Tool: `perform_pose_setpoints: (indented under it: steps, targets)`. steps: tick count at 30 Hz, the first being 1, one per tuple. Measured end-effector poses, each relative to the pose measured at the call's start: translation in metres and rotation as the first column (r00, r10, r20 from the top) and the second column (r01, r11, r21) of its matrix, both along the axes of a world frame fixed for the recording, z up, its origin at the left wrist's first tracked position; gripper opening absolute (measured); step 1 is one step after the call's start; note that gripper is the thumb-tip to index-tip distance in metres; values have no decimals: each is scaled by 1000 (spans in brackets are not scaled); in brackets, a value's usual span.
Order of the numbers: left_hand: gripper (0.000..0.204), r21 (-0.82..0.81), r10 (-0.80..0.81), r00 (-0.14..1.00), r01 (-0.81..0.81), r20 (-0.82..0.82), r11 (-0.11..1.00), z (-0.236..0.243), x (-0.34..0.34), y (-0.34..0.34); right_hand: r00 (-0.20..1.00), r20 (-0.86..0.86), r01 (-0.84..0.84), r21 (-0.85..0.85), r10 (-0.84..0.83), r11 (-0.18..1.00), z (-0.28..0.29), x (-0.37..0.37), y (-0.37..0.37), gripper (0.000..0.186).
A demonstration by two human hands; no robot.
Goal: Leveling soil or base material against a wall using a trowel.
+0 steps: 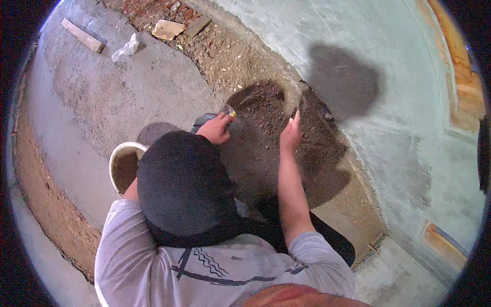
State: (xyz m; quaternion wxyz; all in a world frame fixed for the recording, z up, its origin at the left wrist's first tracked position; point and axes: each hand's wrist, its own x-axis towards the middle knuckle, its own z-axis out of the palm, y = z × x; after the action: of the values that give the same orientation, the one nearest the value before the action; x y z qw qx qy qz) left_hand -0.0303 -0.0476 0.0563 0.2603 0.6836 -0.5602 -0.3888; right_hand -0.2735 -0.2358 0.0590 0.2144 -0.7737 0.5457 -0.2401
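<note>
My left hand [217,129] is closed beyond my bent, black-clad knee [186,187], which hides most of that forearm. A small thing with a yellow spot [231,112] shows at its fingertips; its kind is not clear. A grey-blue shape, perhaps a shoe [203,121], lies beside that hand. My right hand [291,134] reaches forward with fingers stretched out, edge-on, over dark loose soil [261,115] by the concrete edge. Nothing shows in it. At my left stands a pale bucket [115,161], its inside brown; my left arm passes close to its rim.
Smooth concrete [409,138] borders the soil strip on the right, with rough grey ground [128,87] at left. Farther off lie a wooden strip [82,35], crumpled clear plastic [126,47], a flat tan piece [169,29] and rubble. Wood [444,243] lies at lower right.
</note>
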Motion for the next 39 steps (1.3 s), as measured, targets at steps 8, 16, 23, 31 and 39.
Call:
perform_pose_setpoints:
  steps: [8,16,23,31,39]
  targets:
    - [54,-55,53,998,-51,27,997,-4,-4,-2,968,-250,51,178,-5,983,0,-5,-10,47]
    - [51,-86,19,1000,-17,19,996,-4,-4,-5,936,-349,138,228,-51,964,-19,-40,-12,48]
    - [57,-47,15,1000,-14,28,999,-4,-9,-9,903,-429,55,133,8,990,-26,-45,-8,44]
    - [50,-159,24,999,-18,37,987,-7,-1,-3,994,101,-24,-89,33,996,-15,-28,-4,41]
    - [50,-94,68,996,-62,61,994,-10,-6,-3,792,-504,-84,469,345,879,75,-23,-40,45]
